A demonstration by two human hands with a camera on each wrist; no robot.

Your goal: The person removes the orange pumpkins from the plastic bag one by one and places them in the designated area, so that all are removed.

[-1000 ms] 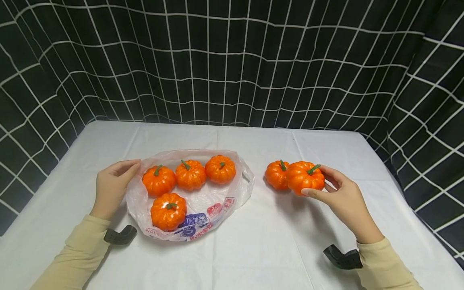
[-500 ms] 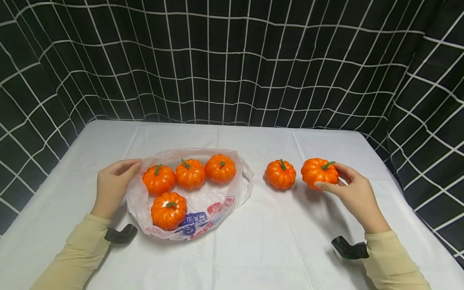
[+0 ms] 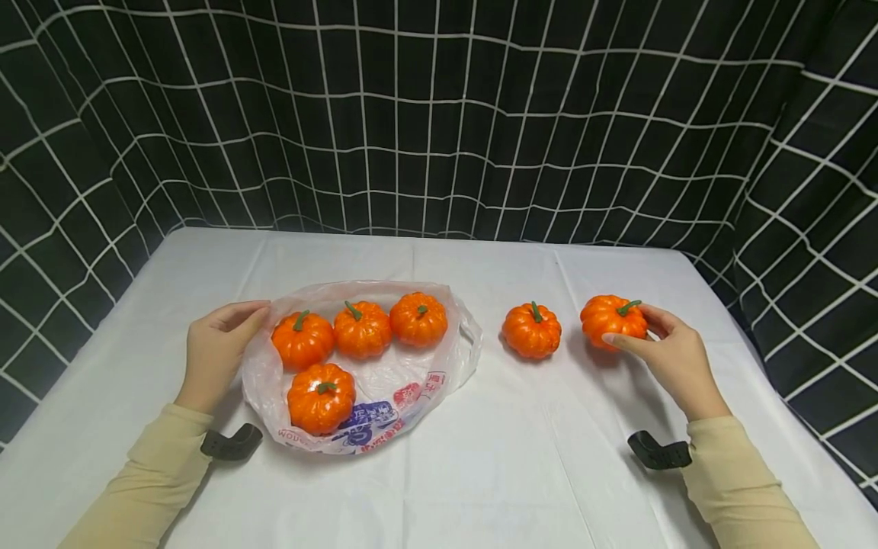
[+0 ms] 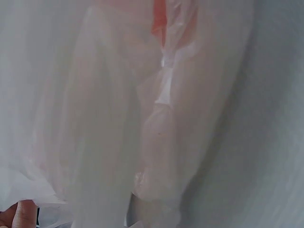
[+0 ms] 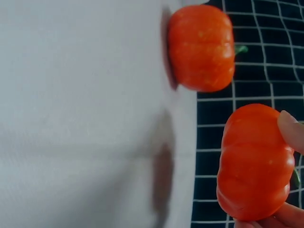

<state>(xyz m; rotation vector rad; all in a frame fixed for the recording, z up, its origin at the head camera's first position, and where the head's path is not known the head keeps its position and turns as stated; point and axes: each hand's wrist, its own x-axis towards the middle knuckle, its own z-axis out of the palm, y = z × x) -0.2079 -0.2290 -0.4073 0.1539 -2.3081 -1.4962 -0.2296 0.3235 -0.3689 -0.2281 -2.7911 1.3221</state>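
Observation:
My left hand [image 3: 218, 347] pinches the left edge of a thin white plastic bag [image 3: 384, 381] with blue and red print. Its mouth is spread wide, and several small orange pumpkins [image 3: 321, 399] with green stems lie inside. In the left wrist view the translucent plastic [image 4: 104, 114] fills most of the picture. On the right, my right hand [image 3: 668, 354] holds one orange pumpkin [image 3: 613, 322] between thumb and fingers. The right wrist view shows this pumpkin [image 5: 256, 161] raised off the cloth, its shadow apart from it. Another pumpkin [image 3: 531, 330] rests on the table to its left.
A white cloth [image 3: 480, 473] covers the table. Black fabric with a white grid [image 3: 439, 114] hangs behind it and along both sides. A black curved mount [image 3: 232, 442] sticks out from the left wrist, and a similar mount [image 3: 658, 451] from the right.
My right hand has carried its pumpkin to the right and slightly away from me, off from beside the loose pumpkin. The left hand and the bag have stayed nearly still.

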